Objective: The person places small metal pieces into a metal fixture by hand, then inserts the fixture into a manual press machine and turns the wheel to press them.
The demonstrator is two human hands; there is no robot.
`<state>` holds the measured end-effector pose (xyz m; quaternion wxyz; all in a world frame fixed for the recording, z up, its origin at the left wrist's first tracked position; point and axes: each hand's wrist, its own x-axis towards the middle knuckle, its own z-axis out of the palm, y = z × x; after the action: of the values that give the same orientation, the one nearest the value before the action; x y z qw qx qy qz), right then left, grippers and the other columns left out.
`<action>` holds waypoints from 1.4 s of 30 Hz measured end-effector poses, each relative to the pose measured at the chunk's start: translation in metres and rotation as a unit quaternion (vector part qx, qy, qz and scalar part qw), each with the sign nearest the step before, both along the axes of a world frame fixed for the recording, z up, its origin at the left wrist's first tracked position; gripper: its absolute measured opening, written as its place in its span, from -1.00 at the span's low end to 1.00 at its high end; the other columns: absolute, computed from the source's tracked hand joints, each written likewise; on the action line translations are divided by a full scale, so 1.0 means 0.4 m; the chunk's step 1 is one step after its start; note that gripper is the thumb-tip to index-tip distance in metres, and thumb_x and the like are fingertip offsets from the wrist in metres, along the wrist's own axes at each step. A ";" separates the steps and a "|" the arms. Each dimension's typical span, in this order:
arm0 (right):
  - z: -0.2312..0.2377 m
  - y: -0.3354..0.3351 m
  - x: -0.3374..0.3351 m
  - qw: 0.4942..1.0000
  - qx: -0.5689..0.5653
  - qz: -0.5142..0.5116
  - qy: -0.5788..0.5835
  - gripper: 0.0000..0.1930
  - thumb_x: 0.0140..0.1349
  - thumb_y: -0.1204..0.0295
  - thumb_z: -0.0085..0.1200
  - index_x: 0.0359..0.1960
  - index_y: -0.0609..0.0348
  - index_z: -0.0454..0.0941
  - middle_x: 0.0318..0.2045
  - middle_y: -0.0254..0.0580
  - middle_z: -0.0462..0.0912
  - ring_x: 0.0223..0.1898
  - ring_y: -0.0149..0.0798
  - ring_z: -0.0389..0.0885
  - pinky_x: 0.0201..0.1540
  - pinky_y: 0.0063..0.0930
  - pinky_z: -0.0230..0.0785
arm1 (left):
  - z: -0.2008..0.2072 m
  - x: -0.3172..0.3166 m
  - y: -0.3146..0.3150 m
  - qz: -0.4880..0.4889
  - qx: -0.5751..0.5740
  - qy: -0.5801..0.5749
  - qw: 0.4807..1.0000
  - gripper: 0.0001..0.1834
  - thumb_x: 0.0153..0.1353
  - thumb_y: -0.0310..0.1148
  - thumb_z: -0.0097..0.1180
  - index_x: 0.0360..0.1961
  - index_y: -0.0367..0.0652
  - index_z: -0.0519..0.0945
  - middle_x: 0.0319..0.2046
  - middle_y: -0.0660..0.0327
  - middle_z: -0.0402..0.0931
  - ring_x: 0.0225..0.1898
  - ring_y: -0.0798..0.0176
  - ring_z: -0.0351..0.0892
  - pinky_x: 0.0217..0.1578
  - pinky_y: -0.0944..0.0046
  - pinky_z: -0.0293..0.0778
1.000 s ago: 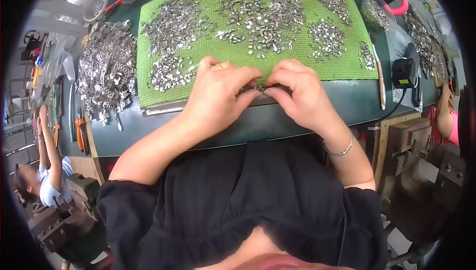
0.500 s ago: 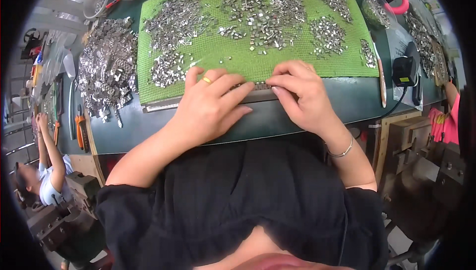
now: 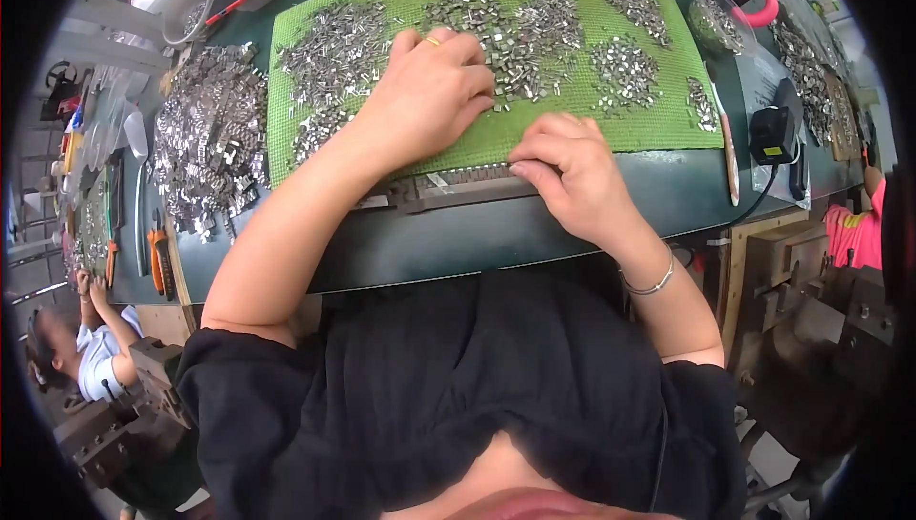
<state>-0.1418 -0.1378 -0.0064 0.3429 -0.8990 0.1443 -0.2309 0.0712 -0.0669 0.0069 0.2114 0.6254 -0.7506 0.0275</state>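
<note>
My left hand (image 3: 434, 95), with a yellow ring on one finger, reaches over the green textured mat (image 3: 572, 124). Its fingers are bent down at the near edge of a pile of small silver metal pieces (image 3: 527, 86); the fingertips are mostly hidden. My right hand (image 3: 577, 176) is closed in a pinch at the right part of a long metal bar (image 3: 468, 196) along the mat's near edge. Whatever lies between its fingertips is too small to make out. Small metal pieces stand in a row (image 3: 477, 174) along the bar.
More metal pieces (image 3: 625, 72) lie in heaps on the mat. Left of it are a large heap of metal strips (image 3: 210, 134) and orange-handled pliers (image 3: 158, 258). A black adapter (image 3: 775, 134) with a cable sits at right, below a plastic tub (image 3: 720, 22). Another person (image 3: 95, 348) works far left.
My left hand has moved from the bar up and away over the mat to the metal pieces, uncovering the bar's row. My right hand stays near the bar, shifted slightly.
</note>
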 end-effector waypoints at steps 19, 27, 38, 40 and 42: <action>-0.016 0.002 -0.006 0.999 0.000 -0.014 -0.052 -0.97 0.07 0.53 0.23 -0.43 0.13 0.65 -0.41 -0.31 0.59 -0.30 -0.21 0.52 -0.14 -0.33 0.17 | 0.009 -0.068 0.210 0.070 -0.027 0.109 0.991 -0.69 -0.02 -0.36 0.40 -0.18 -0.03 0.68 -0.40 0.36 0.64 -0.20 0.23 0.57 -0.09 0.12 0.20; -0.001 0.003 -0.002 1.000 0.002 -0.011 0.007 -0.95 0.11 0.51 0.26 -0.38 0.15 0.65 -0.38 -0.29 0.60 -0.27 -0.21 0.53 -0.06 -0.35 0.20 | -0.005 -0.071 0.204 0.105 -0.013 0.117 0.988 -0.86 0.03 -0.35 0.37 -0.34 -0.02 0.70 -0.43 0.34 0.60 -0.27 0.20 0.52 -0.15 0.13 0.19; 0.014 -0.026 0.011 0.994 0.100 0.026 0.043 -0.94 0.10 0.63 0.20 -0.37 0.31 0.64 -0.42 -0.20 0.58 -0.40 -0.25 0.53 -0.29 -0.39 0.32 | 0.024 -0.089 0.154 0.104 0.086 0.117 0.984 -0.89 0.11 -0.40 0.32 -0.29 -0.07 0.70 -0.33 0.29 0.64 -0.19 0.15 0.54 -0.07 0.11 0.24; 0.016 -0.026 0.015 0.990 0.127 0.033 0.046 -0.93 0.10 0.67 0.17 -0.36 0.36 0.63 -0.43 -0.20 0.58 -0.45 -0.31 0.52 -0.38 -0.45 0.34 | 0.021 -0.076 0.130 0.082 0.012 0.131 0.988 -0.91 0.12 -0.36 0.29 -0.33 -0.04 0.71 -0.38 0.30 0.61 -0.22 0.13 0.53 -0.12 0.09 0.22; 0.022 -0.029 0.015 0.990 0.125 0.033 0.054 -0.93 0.11 0.65 0.17 -0.35 0.37 0.64 -0.44 -0.21 0.58 -0.44 -0.32 0.52 -0.37 -0.46 0.35 | 0.013 -0.062 0.084 0.081 0.000 0.115 0.990 -0.91 0.12 -0.34 0.30 -0.33 -0.01 0.73 -0.35 0.31 0.60 -0.17 0.13 0.52 -0.08 0.07 0.23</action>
<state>-0.1357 -0.1493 0.0025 0.4515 -0.8648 0.1602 -0.1502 0.0465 -0.0333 0.0122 0.2937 0.6829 -0.6683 -0.0279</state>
